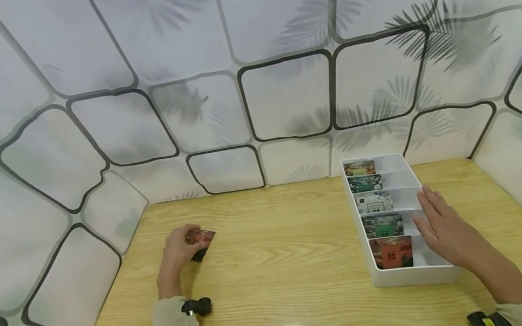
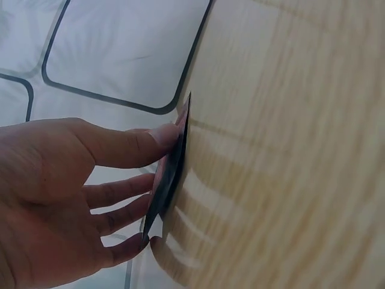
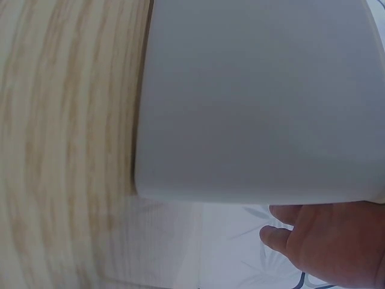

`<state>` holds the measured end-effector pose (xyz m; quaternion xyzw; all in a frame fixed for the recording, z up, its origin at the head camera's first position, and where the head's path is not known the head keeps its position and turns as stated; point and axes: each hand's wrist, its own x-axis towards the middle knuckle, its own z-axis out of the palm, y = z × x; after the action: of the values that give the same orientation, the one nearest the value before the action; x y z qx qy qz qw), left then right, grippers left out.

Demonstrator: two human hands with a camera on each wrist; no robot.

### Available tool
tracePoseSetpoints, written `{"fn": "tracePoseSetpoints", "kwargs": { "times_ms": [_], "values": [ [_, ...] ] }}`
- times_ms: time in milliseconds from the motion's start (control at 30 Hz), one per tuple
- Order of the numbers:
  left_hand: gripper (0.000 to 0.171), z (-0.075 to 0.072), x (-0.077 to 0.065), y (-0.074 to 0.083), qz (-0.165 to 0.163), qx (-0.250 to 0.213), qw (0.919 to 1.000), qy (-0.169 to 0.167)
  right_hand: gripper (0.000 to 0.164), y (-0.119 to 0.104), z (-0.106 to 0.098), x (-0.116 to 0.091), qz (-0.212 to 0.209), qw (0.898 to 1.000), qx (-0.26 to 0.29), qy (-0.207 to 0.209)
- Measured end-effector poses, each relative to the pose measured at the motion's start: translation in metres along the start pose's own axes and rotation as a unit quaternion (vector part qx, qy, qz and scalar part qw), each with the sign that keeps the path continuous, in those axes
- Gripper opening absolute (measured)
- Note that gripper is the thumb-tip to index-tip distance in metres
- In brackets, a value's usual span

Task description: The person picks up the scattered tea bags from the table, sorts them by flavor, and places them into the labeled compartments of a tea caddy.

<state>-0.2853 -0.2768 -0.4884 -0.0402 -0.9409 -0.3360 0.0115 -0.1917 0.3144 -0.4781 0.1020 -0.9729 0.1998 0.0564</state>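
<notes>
At the left of the table my left hand [image 1: 178, 251] pinches a red-and-dark card [image 1: 204, 239] between thumb and fingers. In the left wrist view the card [image 2: 172, 165] stands nearly edge-on, tilted close over the wood; whether it is one card or more I cannot tell. On the right, my right hand [image 1: 451, 231] rests on the right rim of a white divided box [image 1: 414, 277] with its fingers extended. The right wrist view is mostly the box's outer wall [image 3: 252, 102], which hides part of that hand [image 3: 337, 241].
Each box compartment holds printed cards: a red card [image 1: 392, 253] nearest, then a green card [image 1: 383, 226], a white card [image 1: 374, 203], a teal card [image 1: 365, 184] and an orange card [image 1: 360, 168] farthest. Patterned curtain walls [image 1: 289, 98] border the wooden table [image 1: 275, 261].
</notes>
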Motion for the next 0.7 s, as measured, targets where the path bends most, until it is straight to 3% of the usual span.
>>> {"fn": "tracePoseSetpoints", "kwargs": {
  "times_ms": [233,467,700],
  "values": [
    [0.041,0.0001,0.0013,-0.0007,0.016,0.013,0.9998,0.002,0.067,0.0000,0.0002,-0.0017,0.000,1.000,0.002,0.002],
    [0.040,0.0012,0.0021,-0.0011,-0.015,-0.024,0.9996,-0.003,0.067,0.0011,0.0014,-0.0023,-0.002,1.000,-0.002,0.006],
    [0.036,0.0023,0.0040,-0.0045,-0.025,-0.058,0.9980,0.003,0.066,-0.0009,0.0003,-0.0015,-0.008,1.000,0.000,0.014]
  ]
}}
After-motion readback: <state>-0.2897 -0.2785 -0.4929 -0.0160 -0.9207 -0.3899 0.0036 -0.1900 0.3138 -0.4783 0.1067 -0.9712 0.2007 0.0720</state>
